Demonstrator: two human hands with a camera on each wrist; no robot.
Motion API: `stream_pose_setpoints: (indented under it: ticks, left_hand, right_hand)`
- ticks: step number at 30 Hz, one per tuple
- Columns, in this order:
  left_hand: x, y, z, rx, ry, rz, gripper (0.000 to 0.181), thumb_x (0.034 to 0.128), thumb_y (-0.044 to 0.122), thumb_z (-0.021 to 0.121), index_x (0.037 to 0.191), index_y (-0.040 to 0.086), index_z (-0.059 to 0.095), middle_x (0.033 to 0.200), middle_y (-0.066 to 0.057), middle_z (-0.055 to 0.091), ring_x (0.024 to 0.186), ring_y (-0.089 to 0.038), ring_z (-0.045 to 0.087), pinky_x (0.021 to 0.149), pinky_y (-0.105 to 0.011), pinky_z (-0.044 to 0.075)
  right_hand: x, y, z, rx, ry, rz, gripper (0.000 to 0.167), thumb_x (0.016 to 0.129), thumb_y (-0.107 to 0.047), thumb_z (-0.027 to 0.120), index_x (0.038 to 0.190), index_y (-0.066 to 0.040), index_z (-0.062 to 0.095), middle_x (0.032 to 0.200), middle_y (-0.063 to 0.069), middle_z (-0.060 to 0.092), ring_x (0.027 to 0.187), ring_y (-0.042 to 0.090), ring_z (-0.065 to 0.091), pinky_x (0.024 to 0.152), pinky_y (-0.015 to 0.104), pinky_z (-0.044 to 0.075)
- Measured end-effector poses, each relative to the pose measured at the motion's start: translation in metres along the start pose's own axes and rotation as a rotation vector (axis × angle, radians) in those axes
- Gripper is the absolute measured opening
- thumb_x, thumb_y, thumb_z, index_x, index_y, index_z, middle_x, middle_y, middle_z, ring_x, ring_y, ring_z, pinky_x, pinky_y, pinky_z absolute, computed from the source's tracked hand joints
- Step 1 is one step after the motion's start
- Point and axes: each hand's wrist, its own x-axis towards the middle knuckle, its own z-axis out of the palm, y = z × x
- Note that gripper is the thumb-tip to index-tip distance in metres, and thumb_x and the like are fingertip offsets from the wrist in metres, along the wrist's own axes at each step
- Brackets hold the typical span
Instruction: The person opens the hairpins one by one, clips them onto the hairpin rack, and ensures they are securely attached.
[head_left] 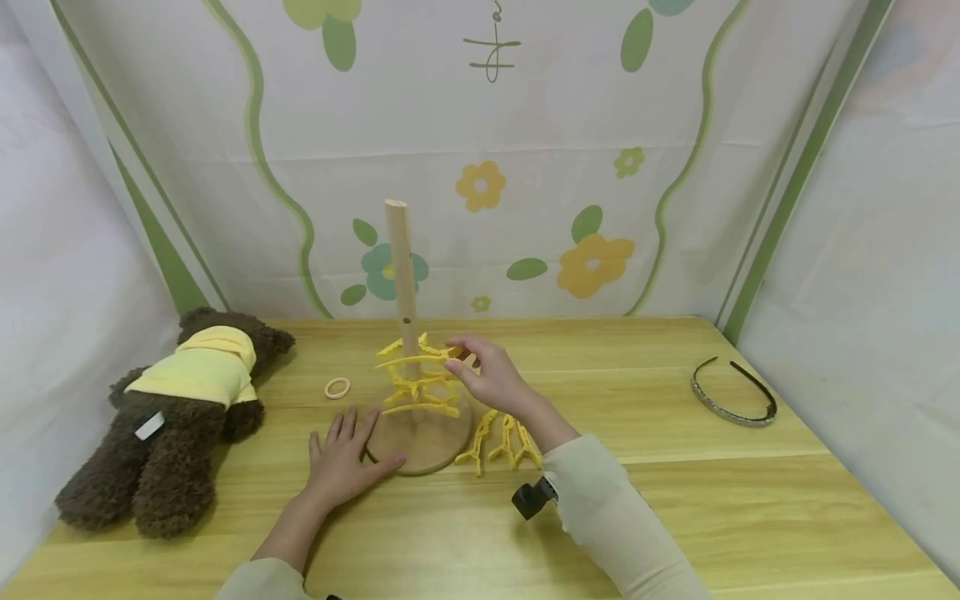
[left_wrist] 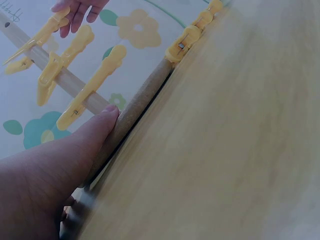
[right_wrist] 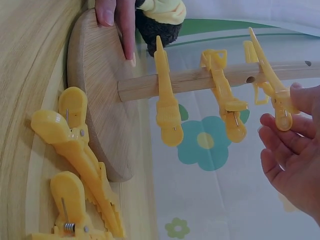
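A wooden post (head_left: 401, 267) rises from a round wooden base (head_left: 431, 450) on the table. Three yellow alligator hair clips sit along it: a low clip (right_wrist: 167, 110), a middle clip (right_wrist: 220, 82) and a top clip (right_wrist: 270, 70). With thumb and fingers, my right hand (head_left: 491, 379) pinches the handle end of the top clip, whose long jaws straddle the post. My left hand (head_left: 341, 471) rests with spread fingers at the base's left edge, its thumb (left_wrist: 107, 117) on the rim. More yellow clips (head_left: 476, 446) stand on the table to the right of the base.
A brown teddy bear (head_left: 191, 375) in a yellow hoodie lies at the left. Between it and the post is a small pale ring (head_left: 337, 388). A glittery headband (head_left: 731, 412) lies far right. A flowered fabric wall (head_left: 525, 208) closes off the back.
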Motion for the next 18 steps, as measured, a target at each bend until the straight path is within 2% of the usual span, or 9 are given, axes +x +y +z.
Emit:
stream_pose_setpoints:
  ticks: [5,9,13,18]
  left_hand:
    - [0.000,0.000,0.000,-0.001,0.003,0.001,0.088,0.0713,0.065,0.050,0.136,0.009,0.027,0.135,-0.028,0.019,0.122,-0.045,0.010,0.086,-0.066,-0.002]
    - [0.000,0.000,0.002,0.001,0.004,0.002,0.088,0.0711,0.064,0.050,0.136,0.010,0.028,0.135,-0.028,0.019,0.122,-0.044,0.010,0.086,-0.066,-0.002]
    - [0.000,-0.001,0.003,-0.008,0.006,0.006,0.088,0.0711,0.064,0.051,0.136,0.010,0.028,0.135,-0.028,0.019,0.122,-0.044,0.009,0.086,-0.066,-0.002]
    - [-0.001,-0.002,0.004,-0.017,0.013,0.010,0.088,0.0710,0.064,0.051,0.136,0.010,0.028,0.135,-0.027,0.019,0.122,-0.044,0.009,0.086,-0.066,-0.003]
  right_hand:
    - [-0.002,-0.002,-0.006,0.039,0.015,0.008,0.039,0.084,-0.017,0.057,0.118,-0.001,0.048,0.108,0.009,0.055,0.096,0.020,0.049,0.074,0.034,0.042]
    - [-0.009,0.000,-0.017,0.042,0.053,0.027,0.042,0.083,-0.020,0.059,0.120,-0.002,0.047,0.110,0.008,0.054,0.098,0.021,0.048,0.075,0.031,0.041]
    - [-0.024,0.006,-0.032,0.029,0.082,0.050,0.044,0.083,-0.020,0.060,0.121,-0.002,0.047,0.112,0.008,0.053,0.099,0.025,0.048,0.076,0.034,0.041]
    - [-0.048,0.017,-0.048,0.020,0.085,0.090,0.045,0.083,-0.021,0.060,0.121,-0.002,0.046,0.111,0.009,0.052,0.099,0.026,0.047,0.076,0.042,0.040]
